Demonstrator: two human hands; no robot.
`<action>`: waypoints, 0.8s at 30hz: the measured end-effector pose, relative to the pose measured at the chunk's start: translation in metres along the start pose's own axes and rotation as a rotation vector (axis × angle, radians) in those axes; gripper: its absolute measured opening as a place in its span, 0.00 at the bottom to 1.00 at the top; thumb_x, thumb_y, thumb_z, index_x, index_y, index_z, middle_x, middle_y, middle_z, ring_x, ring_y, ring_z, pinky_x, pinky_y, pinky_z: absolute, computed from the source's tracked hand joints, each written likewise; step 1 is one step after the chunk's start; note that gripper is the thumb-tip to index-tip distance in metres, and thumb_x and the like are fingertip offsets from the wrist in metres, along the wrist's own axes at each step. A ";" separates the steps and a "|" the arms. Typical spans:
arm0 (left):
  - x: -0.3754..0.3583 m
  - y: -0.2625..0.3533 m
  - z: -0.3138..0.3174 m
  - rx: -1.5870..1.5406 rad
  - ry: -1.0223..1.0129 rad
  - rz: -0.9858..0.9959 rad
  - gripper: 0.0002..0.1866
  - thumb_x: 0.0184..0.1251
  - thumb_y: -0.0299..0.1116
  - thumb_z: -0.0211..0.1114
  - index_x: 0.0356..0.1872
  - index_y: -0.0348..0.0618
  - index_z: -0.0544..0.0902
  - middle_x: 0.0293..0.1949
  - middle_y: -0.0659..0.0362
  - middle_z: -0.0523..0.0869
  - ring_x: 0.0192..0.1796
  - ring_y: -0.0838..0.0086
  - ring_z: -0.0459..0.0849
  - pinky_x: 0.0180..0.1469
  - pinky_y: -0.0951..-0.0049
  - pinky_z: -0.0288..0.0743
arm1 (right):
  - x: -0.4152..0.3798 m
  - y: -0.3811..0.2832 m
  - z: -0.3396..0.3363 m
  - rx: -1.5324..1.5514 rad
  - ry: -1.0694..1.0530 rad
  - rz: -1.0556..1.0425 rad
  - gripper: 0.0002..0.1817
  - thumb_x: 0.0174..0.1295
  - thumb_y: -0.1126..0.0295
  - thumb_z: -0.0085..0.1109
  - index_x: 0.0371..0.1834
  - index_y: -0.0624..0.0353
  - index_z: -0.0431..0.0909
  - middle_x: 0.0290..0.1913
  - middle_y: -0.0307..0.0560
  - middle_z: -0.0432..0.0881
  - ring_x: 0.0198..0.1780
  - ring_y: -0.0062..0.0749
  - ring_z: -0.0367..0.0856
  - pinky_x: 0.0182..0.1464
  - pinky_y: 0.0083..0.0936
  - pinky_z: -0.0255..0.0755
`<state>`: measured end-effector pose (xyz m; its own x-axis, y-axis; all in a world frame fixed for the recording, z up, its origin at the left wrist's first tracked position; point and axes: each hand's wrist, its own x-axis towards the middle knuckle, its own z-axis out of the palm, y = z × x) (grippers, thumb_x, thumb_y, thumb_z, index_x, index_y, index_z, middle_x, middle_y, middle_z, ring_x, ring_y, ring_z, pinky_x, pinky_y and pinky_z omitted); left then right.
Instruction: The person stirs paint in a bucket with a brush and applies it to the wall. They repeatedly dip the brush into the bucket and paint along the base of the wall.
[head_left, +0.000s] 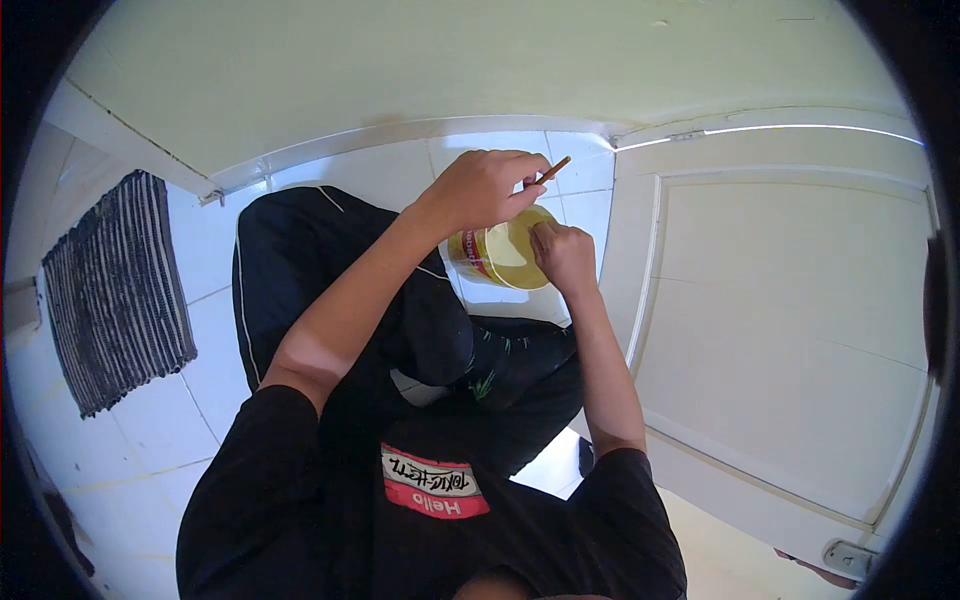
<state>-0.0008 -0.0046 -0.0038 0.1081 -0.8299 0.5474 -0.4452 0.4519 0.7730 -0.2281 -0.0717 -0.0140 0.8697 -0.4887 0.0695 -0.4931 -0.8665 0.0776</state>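
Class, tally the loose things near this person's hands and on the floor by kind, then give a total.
Yellow tub: 1
Brown stick: 1
Striped mat: 1
Total: 3

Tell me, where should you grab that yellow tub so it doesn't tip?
Probably grip the yellow tub around its side wall, coming from the right, where the right hand already rests at its rim. Its mouth is open and wide, and the left hand with the thin stick is above it.

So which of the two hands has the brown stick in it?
The left hand, closed around the brown stick above the yellow tub. The right hand only grips the tub's rim.
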 end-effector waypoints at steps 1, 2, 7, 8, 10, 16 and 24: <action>0.000 0.000 0.000 -0.005 -0.001 -0.001 0.08 0.66 0.35 0.65 0.41 0.44 0.81 0.31 0.57 0.86 0.30 0.61 0.84 0.33 0.62 0.77 | -0.001 -0.002 0.001 -0.010 -0.008 0.002 0.08 0.59 0.68 0.64 0.25 0.57 0.77 0.24 0.49 0.81 0.24 0.46 0.82 0.28 0.39 0.76; 0.000 0.000 0.000 -0.010 -0.001 -0.002 0.08 0.66 0.35 0.65 0.41 0.44 0.81 0.31 0.57 0.86 0.30 0.61 0.84 0.33 0.63 0.77 | -0.003 -0.004 0.002 -0.020 -0.016 0.003 0.09 0.59 0.68 0.64 0.24 0.57 0.77 0.25 0.50 0.82 0.24 0.46 0.82 0.28 0.38 0.76; 0.000 0.001 -0.001 -0.006 -0.007 -0.005 0.08 0.66 0.35 0.64 0.42 0.45 0.81 0.30 0.57 0.86 0.29 0.61 0.83 0.32 0.63 0.76 | -0.013 -0.017 -0.001 0.044 -0.206 -0.003 0.07 0.59 0.69 0.60 0.25 0.57 0.78 0.26 0.52 0.83 0.27 0.48 0.84 0.29 0.41 0.77; 0.000 0.001 -0.001 -0.012 -0.009 -0.011 0.08 0.66 0.35 0.64 0.42 0.45 0.81 0.30 0.58 0.85 0.29 0.61 0.83 0.32 0.63 0.76 | -0.015 -0.019 -0.003 0.061 -0.240 0.007 0.06 0.58 0.69 0.59 0.25 0.57 0.78 0.26 0.52 0.83 0.28 0.48 0.84 0.30 0.42 0.77; 0.000 0.001 0.000 -0.007 0.000 0.000 0.08 0.66 0.35 0.64 0.42 0.45 0.81 0.30 0.58 0.85 0.28 0.61 0.83 0.32 0.63 0.75 | -0.018 -0.019 -0.008 0.082 -0.285 0.022 0.06 0.59 0.69 0.59 0.26 0.57 0.79 0.26 0.53 0.83 0.29 0.49 0.84 0.30 0.43 0.77; 0.001 0.009 -0.005 -0.003 -0.059 -0.072 0.08 0.66 0.36 0.64 0.41 0.46 0.82 0.32 0.56 0.88 0.35 0.58 0.87 0.38 0.59 0.79 | -0.022 -0.018 -0.022 0.186 -0.381 0.027 0.06 0.59 0.67 0.60 0.29 0.57 0.83 0.27 0.55 0.84 0.30 0.53 0.84 0.34 0.46 0.77; 0.001 0.010 -0.009 -0.018 -0.081 -0.109 0.09 0.67 0.37 0.63 0.42 0.45 0.81 0.33 0.54 0.87 0.36 0.58 0.86 0.39 0.59 0.78 | -0.024 -0.021 -0.026 0.257 -0.467 0.054 0.04 0.57 0.70 0.60 0.28 0.57 0.83 0.27 0.57 0.83 0.32 0.54 0.84 0.36 0.46 0.78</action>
<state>0.0024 0.0022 0.0076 0.0826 -0.8975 0.4331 -0.4184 0.3632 0.8325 -0.2389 -0.0391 0.0090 0.7892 -0.4759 -0.3883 -0.5672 -0.8071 -0.1637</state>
